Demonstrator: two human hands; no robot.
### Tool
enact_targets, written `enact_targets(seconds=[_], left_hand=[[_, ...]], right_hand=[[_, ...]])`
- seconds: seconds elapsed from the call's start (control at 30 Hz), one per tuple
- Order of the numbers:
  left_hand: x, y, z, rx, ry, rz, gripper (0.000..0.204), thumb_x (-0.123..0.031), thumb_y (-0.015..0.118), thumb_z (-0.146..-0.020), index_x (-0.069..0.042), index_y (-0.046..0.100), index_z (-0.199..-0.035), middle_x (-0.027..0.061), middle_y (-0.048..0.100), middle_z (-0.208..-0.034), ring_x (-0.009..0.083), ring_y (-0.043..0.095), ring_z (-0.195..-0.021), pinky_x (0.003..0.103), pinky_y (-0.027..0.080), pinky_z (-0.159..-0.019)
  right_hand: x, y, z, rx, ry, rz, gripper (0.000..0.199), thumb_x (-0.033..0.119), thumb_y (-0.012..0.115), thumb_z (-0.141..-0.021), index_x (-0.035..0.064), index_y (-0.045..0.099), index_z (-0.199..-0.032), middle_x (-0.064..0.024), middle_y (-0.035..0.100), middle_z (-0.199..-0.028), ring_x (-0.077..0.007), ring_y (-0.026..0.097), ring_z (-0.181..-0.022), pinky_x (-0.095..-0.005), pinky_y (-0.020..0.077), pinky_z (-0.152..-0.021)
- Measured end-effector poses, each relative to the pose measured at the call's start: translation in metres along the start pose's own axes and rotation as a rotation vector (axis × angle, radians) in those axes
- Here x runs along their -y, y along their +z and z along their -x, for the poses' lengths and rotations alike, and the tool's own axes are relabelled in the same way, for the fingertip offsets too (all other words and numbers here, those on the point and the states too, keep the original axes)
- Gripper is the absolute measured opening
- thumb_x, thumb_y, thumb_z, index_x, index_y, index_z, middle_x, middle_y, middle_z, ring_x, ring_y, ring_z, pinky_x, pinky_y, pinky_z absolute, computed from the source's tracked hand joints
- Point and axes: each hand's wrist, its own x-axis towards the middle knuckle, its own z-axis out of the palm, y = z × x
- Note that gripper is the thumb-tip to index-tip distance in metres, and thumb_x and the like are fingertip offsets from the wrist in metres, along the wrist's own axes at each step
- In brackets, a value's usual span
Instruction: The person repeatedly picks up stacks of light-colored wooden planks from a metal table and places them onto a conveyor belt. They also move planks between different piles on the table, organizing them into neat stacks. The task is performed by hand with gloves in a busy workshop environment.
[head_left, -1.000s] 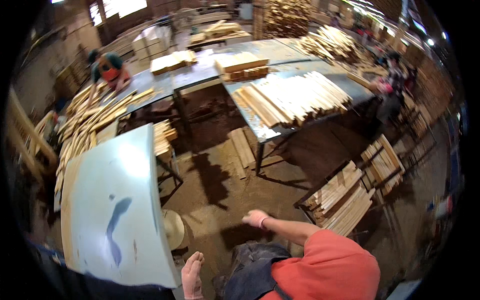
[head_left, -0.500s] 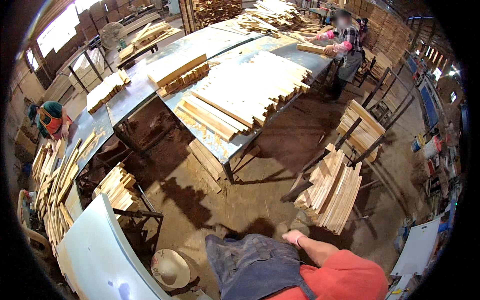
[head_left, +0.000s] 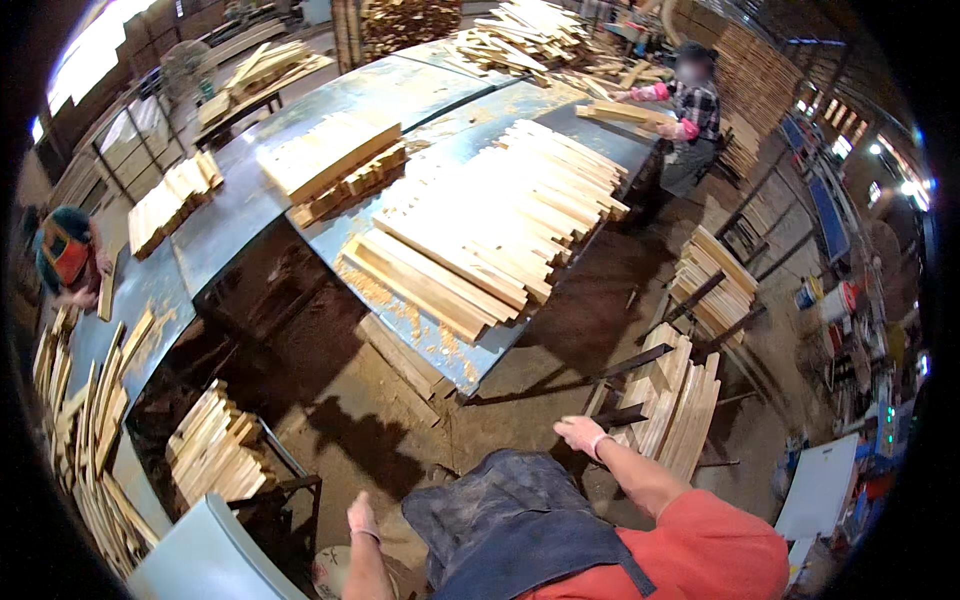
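My right hand [head_left: 583,437], in a pale glove, reaches forward over the floor with its fingers loosely out and nothing in them. It is nearest to a stack of wooden strips [head_left: 655,392] on a dark metal rack at the right. Low on the left, my left hand [head_left: 363,515] hangs in front of the apron with nothing visible in it; its fingers look loose but are small and partly blurred. Ahead stands a blue-grey table [head_left: 465,372] with a wide layer of pale wooden strips [head_left: 500,215] lying side by side on it.
A pale blue machine cover [head_left: 205,555] rises at the lower left, beside a rack of strips [head_left: 220,450]. Boards [head_left: 398,368] lie below the table's near edge. One co-worker [head_left: 690,110] handles wood at the far right; another person [head_left: 68,255] works at the left.
My left hand has come into view at the bottom. My right hand has moved forward and up. The table and the right-hand rack appear closer, and the machine cover has slipped lower.
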Motion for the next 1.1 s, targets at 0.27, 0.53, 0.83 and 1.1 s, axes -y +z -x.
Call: enact_targets(seconds=[0.27,0.53,0.83,1.1], left_hand=[[-0.292,0.208,0.022,0.363,0.001,0.315,0.032,-0.032,0.061,-0.109,-0.022,0.048,-0.081,-0.0082,0.036,-0.066,0.0094,0.03,-0.052,0.03,0.026,-0.051],[-0.348,0.39,-0.015,0.301,0.008,0.317,0.016,-0.035,0.068,-0.105,-0.019,0.064,-0.102,-0.0111,0.047,-0.072,0.0054,0.044,-0.055,0.023,0.031,-0.049],[-0.397,0.469,-0.026,0.045,-0.148,0.345,0.028,-0.038,0.075,-0.098,-0.014,0.066,-0.109,-0.0018,0.055,-0.085,0.0144,0.052,-0.066,0.033,0.042,-0.057],[-0.447,0.471,0.004,0.217,0.028,0.288,0.023,-0.029,0.074,-0.099,-0.01,0.062,-0.097,-0.0002,0.054,-0.076,0.0113,0.051,-0.064,0.031,0.043,-0.059]], right_hand=[[0.07,-0.12,-0.128,0.052,0.508,-1.076,0.029,0.034,0.066,-0.103,0.0056,0.064,-0.104,-0.0092,0.063,-0.092,-0.0227,0.059,-0.084,-0.0396,0.0498,-0.078],[-0.007,-0.26,-0.284,-0.6,0.281,-0.905,0.036,0.014,0.07,-0.1,0.0131,0.035,-0.088,0.0072,0.045,-0.083,-0.0069,0.04,-0.076,-0.03,0.0385,-0.064],[-0.155,-0.335,-0.436,-0.849,0.466,-1.125,0.095,0.015,0.074,-0.1,-0.0007,0.014,-0.172,-0.0223,0.035,-0.173,-0.0291,0.038,-0.157,-0.0383,0.0276,-0.129],[-0.145,-0.317,-0.433,-0.839,0.503,-0.838,0.098,0.026,0.074,-0.098,0.0005,0.016,-0.172,-0.0227,0.036,-0.172,-0.033,0.038,-0.157,-0.0398,0.0293,-0.129]])
